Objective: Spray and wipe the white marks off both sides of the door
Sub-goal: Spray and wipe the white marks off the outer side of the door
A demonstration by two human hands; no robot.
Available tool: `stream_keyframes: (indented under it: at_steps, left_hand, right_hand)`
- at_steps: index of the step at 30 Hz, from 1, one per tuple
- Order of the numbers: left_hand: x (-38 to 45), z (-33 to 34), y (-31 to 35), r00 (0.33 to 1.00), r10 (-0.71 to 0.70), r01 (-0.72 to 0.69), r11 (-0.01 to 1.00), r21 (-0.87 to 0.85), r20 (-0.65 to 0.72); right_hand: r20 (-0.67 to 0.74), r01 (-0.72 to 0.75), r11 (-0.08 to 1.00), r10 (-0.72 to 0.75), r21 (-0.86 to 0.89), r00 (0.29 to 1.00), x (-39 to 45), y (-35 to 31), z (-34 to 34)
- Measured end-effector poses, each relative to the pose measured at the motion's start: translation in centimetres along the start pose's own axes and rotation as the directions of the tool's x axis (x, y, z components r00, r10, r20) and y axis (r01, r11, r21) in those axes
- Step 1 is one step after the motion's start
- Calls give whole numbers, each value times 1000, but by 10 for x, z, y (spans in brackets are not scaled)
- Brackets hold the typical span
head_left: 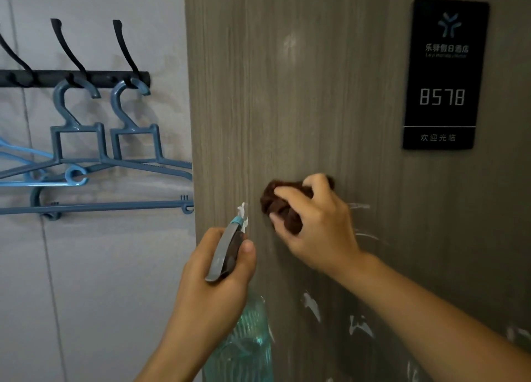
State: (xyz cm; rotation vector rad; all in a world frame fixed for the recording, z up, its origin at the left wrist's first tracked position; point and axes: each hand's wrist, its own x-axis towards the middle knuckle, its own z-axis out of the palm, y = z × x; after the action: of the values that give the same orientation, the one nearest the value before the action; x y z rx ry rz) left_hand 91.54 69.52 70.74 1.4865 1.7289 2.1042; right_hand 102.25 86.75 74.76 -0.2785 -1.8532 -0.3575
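Observation:
The grey-brown wood-grain door (316,100) fills the right of the view. My right hand (316,226) grips a crumpled brown cloth (283,206) and presses it against the door at mid height. My left hand (212,275) holds a green translucent spray bottle (244,338) by its grey trigger head (227,255), nozzle pointing up at the door's left edge. White chalk-like marks (311,305) show below and right of the cloth, with fainter strokes (359,206) beside my right hand.
A black room-number plaque (444,74) reading 8578 is fixed to the door at upper right. On the pale wall at left, a black hook rail (74,78) carries several blue plastic hangers (100,157) that reach to the door's edge.

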Motion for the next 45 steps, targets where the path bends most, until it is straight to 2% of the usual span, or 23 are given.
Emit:
stream_keyframes:
  at_steps: [2, 5, 8, 11, 13, 14, 16, 17, 19, 20, 21, 23, 24, 26, 28, 32, 35, 39, 43, 45]
  left_hand:
    - [-3, 1, -1, 1000, 17, -17, 1000, 0, -23]
    - [-11, 5, 0, 999, 24, -25, 999, -48, -29]
    - [-15, 9, -3, 999, 39, -39, 998, -52, 4]
    - [-28, 13, 10, 997, 68, -65, 995, -77, 47]
    - [-23, 13, 3, 989, 28, -11, 993, -119, 143]
    - [-27, 8, -7, 984, -56, 77, 990, -117, 170]
    - [-20, 7, -51, 990, -89, 93, 995, -26, 112]
    - [-16, 10, -60, 992, -61, 66, 997, -40, 113]
    - [-16, 19, -25, 987, 92, -90, 996, -26, 135]
    - [-15, 33, -3, 992, 98, -98, 995, 3, 82]
    - [-24, 37, 7, 984, 151, -147, 988, -45, 97]
    - [-26, 48, 11, 972, 195, -193, 981, -28, 134]
    - [-26, 51, 9, 972, 173, -171, 985, -30, 156]
    - [-22, 59, 12, 988, 108, -107, 994, -15, 106]
    - [-25, 61, 14, 993, 93, -85, 991, -102, 78]
    - [-22, 62, 9, 998, 7, 1, 993, -114, 63]
    - [-24, 62, 12, 998, 58, -54, 993, -101, 40]
    - [-26, 63, 23, 997, 77, -79, 993, -85, -27]
    - [-24, 58, 34, 990, 110, -106, 993, -51, 83]
    - [-22, 58, 39, 982, 111, -107, 994, -39, 151]
  right_hand:
    - [65, -98, 978, 87, 185, 994, -16, -3, -7]
    - [117, -287, 848, 263, 446, 958, -28, -4, -29]
    - [256, -374, 735, 275, 565, 927, -40, -8, -51]
    - [342, -389, 714, 218, 583, 914, -48, -9, -64]
    - [308, -355, 721, 203, 595, 929, -47, -4, -68]
    - [275, -328, 732, 198, 597, 941, -45, 0, -70]
    - [225, -288, 752, 190, 592, 956, -44, 9, -72]
    - [202, -277, 756, 193, 593, 960, -44, 13, -73]
    - [150, -274, 752, 230, 600, 962, -45, 19, -73]
    - [127, -282, 747, 260, 602, 957, -45, 20, -73]
    - [106, -293, 741, 289, 604, 951, -44, 21, -73]
    - [84, -324, 719, 349, 615, 933, -40, 20, -75]
    - [84, -340, 702, 374, 626, 924, -37, 19, -77]
    - [98, -359, 671, 394, 649, 914, -34, 18, -82]
    - [127, -382, 628, 412, 678, 902, -31, 19, -88]
    - [164, -465, 524, 520, 714, 838, -25, 26, -101]
    - [178, -510, 545, 548, 666, 818, -22, 32, -103]
    - [142, -448, 722, 445, 528, 884, -16, 37, -105]
    - [203, -342, 832, 279, 437, 939, -5, 40, -118]
    - [285, -361, 784, 243, 506, 927, 2, 42, -124]
